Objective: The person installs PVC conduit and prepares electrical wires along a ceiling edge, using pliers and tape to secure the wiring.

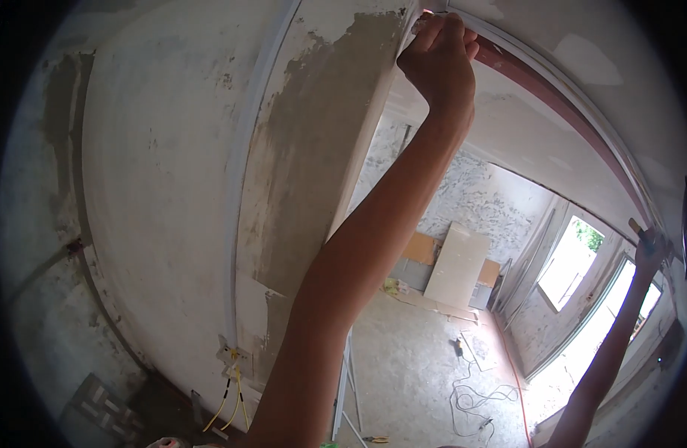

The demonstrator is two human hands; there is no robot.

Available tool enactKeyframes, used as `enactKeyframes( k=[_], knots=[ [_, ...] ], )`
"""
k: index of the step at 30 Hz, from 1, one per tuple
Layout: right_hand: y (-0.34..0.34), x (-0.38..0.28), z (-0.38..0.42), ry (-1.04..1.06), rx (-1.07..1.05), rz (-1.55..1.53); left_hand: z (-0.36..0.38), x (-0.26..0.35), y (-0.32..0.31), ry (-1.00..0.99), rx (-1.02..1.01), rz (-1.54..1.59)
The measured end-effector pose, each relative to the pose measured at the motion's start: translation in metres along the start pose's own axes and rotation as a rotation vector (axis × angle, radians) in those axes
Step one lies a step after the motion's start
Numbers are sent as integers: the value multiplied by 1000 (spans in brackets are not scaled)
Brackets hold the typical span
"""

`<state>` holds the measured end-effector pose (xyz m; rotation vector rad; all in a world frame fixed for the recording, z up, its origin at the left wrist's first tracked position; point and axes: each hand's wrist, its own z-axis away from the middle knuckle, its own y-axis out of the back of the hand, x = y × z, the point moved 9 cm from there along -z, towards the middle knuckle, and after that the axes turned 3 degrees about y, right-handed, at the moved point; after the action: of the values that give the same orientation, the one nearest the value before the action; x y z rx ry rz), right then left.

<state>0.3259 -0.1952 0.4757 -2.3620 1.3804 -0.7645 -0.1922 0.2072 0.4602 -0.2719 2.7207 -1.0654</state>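
Note:
At the top of the head view, my left hand (442, 56) is raised to the upper corner of the opening, with its fingers pinched together at the end of a reddish-brown strip (537, 82). What it pinches is too small to make out. The strip curves along the pale ceiling edge to the right. There my right hand (649, 250) is raised at the far end, closed around a small object with a light brown tip (636, 225). That object is partly hidden by the fingers.
A patched wall (306, 149) stands at the left, with a socket box (233, 358) and loose yellow wires. Through the opening are leaning boards (457, 265), a window (571, 261), a power tool (459, 347), tangled cable (470, 399) and pliers (376, 440) on the floor.

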Motion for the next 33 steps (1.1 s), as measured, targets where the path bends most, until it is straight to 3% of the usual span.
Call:
enactKeyframes(
  k=[2, 7, 15, 21, 23, 27, 33],
  knots=[
    [14, -7, -8, -1, -8, 13, 0, 1, 0, -42, 8, 23],
    [-46, 63, 30, -483, -115, -544, 3, 3, -2, -60, -2, 7],
    [18, 1, -10, -163, -142, -170, -2, 5, 1, -84, -9, 16],
    [15, 8, -11, -110, -54, -91, -2, 6, 2, -73, 21, 24],
    [1, 18, -10, -198, -162, -102, 0, 7, 4, -65, 38, 34],
    [-2, 14, -14, -210, -178, -98, -2, 5, 2, -42, 4, -1],
    [-19, 36, -7, -463, -125, -454, -9, -6, 5, 24, 39, 99]
  ],
)
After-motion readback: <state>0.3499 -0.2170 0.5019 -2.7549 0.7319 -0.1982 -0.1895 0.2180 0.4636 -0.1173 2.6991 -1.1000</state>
